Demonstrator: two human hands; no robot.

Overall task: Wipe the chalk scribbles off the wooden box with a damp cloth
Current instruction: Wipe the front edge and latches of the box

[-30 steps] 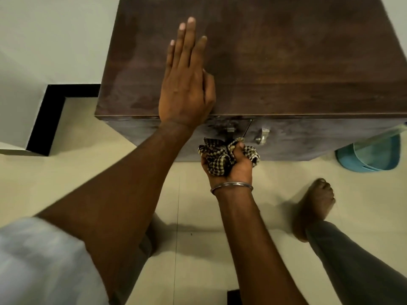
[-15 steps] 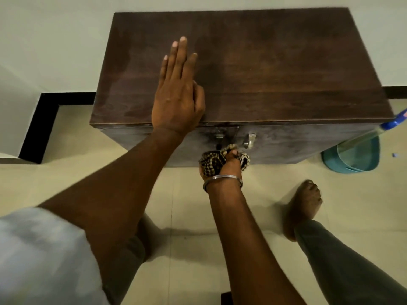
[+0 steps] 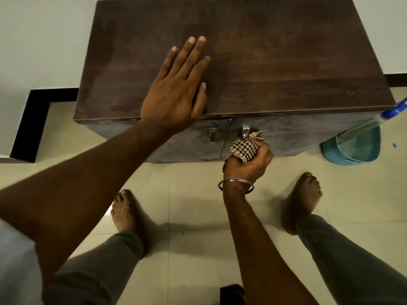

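A dark wooden box (image 3: 275,62) with two front doors and metal handles stands on the tiled floor against the wall. My left hand (image 3: 176,89) lies flat on its top near the front edge, fingers straight. My right hand (image 3: 248,159) grips a bunched checked cloth (image 3: 244,146) and presses it on the right door, just below the right handle (image 3: 245,130). Faint pale smears show on the front panels. The left handle (image 3: 211,135) is uncovered.
A teal basin (image 3: 352,146) with a clear bottle that has a blue cap (image 3: 394,111) sits on the floor at the box's right. My bare feet (image 3: 125,210) stand on the tiles before the box. A black skirting strip (image 3: 30,124) runs at left.
My right hand has carried the cloth rightward, from below the left door's handle onto the right door. The view has pulled back, and both feet show. My left hand stays flat on the top.
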